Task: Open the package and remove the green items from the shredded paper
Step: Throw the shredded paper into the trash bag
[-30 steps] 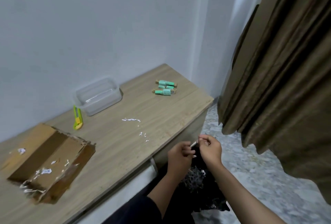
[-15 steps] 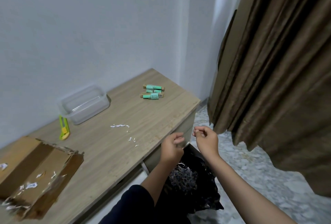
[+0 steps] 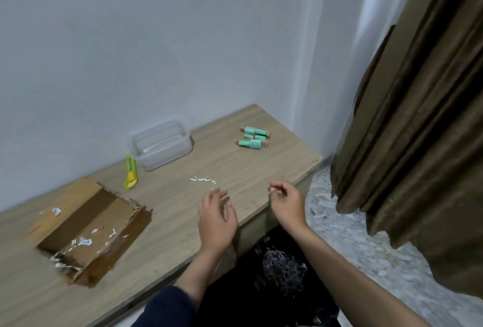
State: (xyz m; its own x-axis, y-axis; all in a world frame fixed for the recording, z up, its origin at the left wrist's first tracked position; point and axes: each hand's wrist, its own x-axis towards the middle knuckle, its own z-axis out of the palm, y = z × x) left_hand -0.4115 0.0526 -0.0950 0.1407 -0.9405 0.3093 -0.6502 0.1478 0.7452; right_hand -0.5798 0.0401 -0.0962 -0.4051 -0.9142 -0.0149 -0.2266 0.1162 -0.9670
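Left hand: the left hand [image 3: 217, 222] is raised above the front edge of the table [image 3: 235, 170], fingers loosely spread and relaxed, holding nothing.
Right hand: the right hand [image 3: 286, 202] is lifted just past the table's front right corner, thumb and forefinger pinched together at the tip; whether a scrap of paper sits between them is too small to tell.
Green items: a small cluster of green items [image 3: 253, 138] with tan ends lies on the far right part of the table, touching one another, well apart from both hands.
Labels: one green item carries a small dark patch like a printed code; nothing on it can be read.
Box: an opened cardboard box [image 3: 91, 230] lies flattened at the left of the table, with white paper bits on it.
Shredded paper: a pile of shredded paper [image 3: 283, 266] sits in a black bag [image 3: 261, 300] on the floor below the hands; a loose paper strip [image 3: 202, 180] lies on the table ahead of the left hand.
Cutter: a yellow-green utility knife [image 3: 130, 171] lies just beside a clear plastic container [image 3: 160, 145] near the wall.
Curtain: a brown curtain [image 3: 418, 117] hangs at the right.
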